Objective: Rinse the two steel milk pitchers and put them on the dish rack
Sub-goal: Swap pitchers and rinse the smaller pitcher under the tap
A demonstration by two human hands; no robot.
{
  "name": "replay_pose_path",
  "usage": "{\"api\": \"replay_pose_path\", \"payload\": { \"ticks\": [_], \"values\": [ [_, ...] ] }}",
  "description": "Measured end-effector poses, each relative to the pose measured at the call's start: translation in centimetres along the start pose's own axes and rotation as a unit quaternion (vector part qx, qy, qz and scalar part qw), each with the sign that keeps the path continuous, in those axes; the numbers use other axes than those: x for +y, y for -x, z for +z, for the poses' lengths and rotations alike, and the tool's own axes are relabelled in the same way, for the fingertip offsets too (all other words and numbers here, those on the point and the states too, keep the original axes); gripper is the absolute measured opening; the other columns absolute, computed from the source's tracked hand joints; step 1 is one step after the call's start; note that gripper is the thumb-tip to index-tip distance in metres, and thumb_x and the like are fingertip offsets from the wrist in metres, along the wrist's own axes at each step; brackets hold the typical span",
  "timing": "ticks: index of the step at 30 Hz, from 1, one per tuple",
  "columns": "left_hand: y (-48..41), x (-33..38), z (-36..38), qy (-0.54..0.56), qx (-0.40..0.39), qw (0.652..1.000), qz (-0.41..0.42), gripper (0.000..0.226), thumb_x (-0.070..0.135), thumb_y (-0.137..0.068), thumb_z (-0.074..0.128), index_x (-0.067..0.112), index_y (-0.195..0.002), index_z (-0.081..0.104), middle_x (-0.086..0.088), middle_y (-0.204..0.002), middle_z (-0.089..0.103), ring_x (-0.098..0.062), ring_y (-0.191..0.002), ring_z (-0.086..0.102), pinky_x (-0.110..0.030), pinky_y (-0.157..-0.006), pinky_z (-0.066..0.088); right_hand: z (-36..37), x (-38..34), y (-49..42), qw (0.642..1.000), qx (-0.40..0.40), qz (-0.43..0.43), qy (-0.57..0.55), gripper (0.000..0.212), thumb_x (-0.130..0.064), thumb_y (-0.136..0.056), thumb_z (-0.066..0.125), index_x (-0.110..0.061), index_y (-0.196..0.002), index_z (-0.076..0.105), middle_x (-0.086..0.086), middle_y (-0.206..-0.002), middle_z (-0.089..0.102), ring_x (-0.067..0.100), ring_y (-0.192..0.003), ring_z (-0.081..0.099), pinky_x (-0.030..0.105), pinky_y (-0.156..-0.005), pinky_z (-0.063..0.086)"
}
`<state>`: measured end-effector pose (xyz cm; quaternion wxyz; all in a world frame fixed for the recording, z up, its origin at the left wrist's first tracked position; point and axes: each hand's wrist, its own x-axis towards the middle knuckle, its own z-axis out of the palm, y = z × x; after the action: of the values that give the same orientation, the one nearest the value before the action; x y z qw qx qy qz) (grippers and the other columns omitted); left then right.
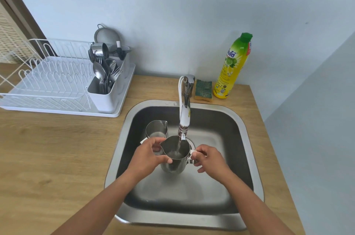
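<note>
Right under the tap point(185, 115), the first pitcher point(173, 151) hangs over the sink point(247, 138), the left grip point(148, 155) curled round its body and the right grip point(209, 160) pinching its handle, so rinsing looks under way. The second pitcher point(156, 129) stands just left of the tap, seemingly unrinsed. The rack point(57, 81), on the bench point(57, 148) well left of the tap, holds neither yet.

A green sponge point(203, 89) lies beside a yellow soap bottle point(231, 69) on the counter point(57, 148).
</note>
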<state>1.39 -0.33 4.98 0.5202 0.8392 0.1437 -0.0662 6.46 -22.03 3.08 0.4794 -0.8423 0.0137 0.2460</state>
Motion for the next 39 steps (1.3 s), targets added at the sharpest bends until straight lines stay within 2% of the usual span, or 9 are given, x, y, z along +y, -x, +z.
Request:
{"api": "replay_pose_path", "payload": {
  "ticks": [7,13,17,21,26,28,31,35,39],
  "values": [
    [0.2,0.1,0.9,0.015,0.004,1.000,-0.006,0.058,0.019,-0.060,0.091,0.035,-0.105,0.058,0.020,-0.096,0.061,-0.003,-0.095,0.060,-0.015,-0.079,0.044,-0.5,0.2,0.0,1.000,0.017,0.000,0.005,0.018,-0.014,-0.094,0.057,-0.019,-0.079,0.064,0.007,-0.083,0.070,0.019,-0.071,0.065,0.034,-0.062,0.061],
    [0.2,-0.2,1.2,0.016,-0.002,1.000,-0.017,0.064,0.028,-0.059,0.092,0.029,-0.113,0.059,0.016,-0.098,0.063,-0.002,-0.093,0.061,-0.015,-0.077,0.046,-0.9,0.2,0.2,1.000,0.014,0.006,-0.002,0.015,-0.014,-0.096,0.055,-0.017,-0.085,0.065,0.003,-0.085,0.072,0.020,-0.068,0.066,0.036,-0.062,0.060],
    [-0.2,-0.3,0.9,0.020,-0.005,1.000,-0.017,0.065,0.022,-0.061,0.091,0.025,-0.119,0.062,0.016,-0.099,0.062,0.001,-0.094,0.060,-0.012,-0.077,0.044,-0.6,0.2,0.5,1.000,0.005,0.005,0.009,0.014,-0.016,-0.096,0.055,-0.018,-0.086,0.064,0.002,-0.086,0.072,0.021,-0.073,0.068,0.039,-0.063,0.061],
    [-0.3,-0.4,0.9,0.030,-0.013,0.999,-0.028,0.063,0.027,-0.062,0.091,0.026,-0.118,0.061,0.012,-0.098,0.064,-0.002,-0.091,0.063,-0.014,-0.077,0.047,-0.7,0.4,0.7,1.000,-0.007,-0.009,0.025,0.008,-0.027,-0.092,0.062,-0.020,-0.092,0.060,0.005,-0.089,0.069,0.026,-0.078,0.068,0.038,-0.063,0.058],
    [-0.6,-0.8,1.1,0.063,-0.027,0.996,-0.053,0.057,0.027,-0.066,0.088,0.027,-0.116,0.060,0.008,-0.098,0.067,-0.005,-0.092,0.065,-0.019,-0.081,0.052,-0.2,0.6,0.7,0.996,0.025,-0.040,0.074,0.014,-0.029,-0.097,0.055,-0.029,-0.083,0.053,-0.004,-0.080,0.073,0.019,-0.081,0.067,0.038,-0.074,0.055],
    [-0.8,-1.1,1.2,0.080,-0.030,0.994,-0.066,0.052,0.030,-0.068,0.086,0.024,-0.115,0.064,0.004,-0.098,0.071,-0.010,-0.093,0.068,-0.027,-0.084,0.056,-0.2,0.2,0.8,0.994,0.044,-0.052,0.088,0.018,-0.027,-0.099,0.052,-0.034,-0.082,0.054,-0.004,-0.074,0.071,0.016,-0.076,0.068,0.030,-0.064,0.055],
    [-1.0,-1.3,1.3,0.141,-0.041,0.984,-0.101,0.042,0.030,-0.073,0.083,0.018,-0.112,0.069,0.000,-0.095,0.077,-0.016,-0.091,0.073,-0.031,-0.081,0.060,-0.2,-0.4,0.9,0.997,0.046,-0.040,0.054,0.022,-0.021,-0.100,0.048,-0.031,-0.084,0.060,0.003,-0.064,0.066,0.025,-0.066,0.070,0.019,-0.042,0.045],
    [-1.5,-0.7,1.3,0.167,-0.055,0.976,-0.126,0.034,0.032,-0.075,0.082,0.015,-0.104,0.075,0.000,-0.081,0.077,-0.016,-0.077,0.073,-0.038,-0.082,0.061,-0.3,-0.2,0.3,0.999,0.015,0.000,0.042,0.023,-0.022,-0.101,0.043,-0.026,-0.087,0.060,0.004,-0.056,0.061,0.022,-0.057,0.071,0.027,-0.041,0.049],
    [-2.1,-0.3,1.1,0.156,-0.080,0.974,-0.144,0.030,0.036,-0.078,0.079,0.016,-0.100,0.075,0.007,-0.061,0.069,-0.007,-0.058,0.064,-0.028,-0.063,0.059,-0.1,-0.2,-0.2,0.998,-0.019,0.059,-0.007,0.025,-0.022,-0.103,0.039,-0.014,-0.092,0.060,0.006,-0.057,0.050,0.029,-0.054,0.070,0.024,-0.038,0.045]
  ]
}}
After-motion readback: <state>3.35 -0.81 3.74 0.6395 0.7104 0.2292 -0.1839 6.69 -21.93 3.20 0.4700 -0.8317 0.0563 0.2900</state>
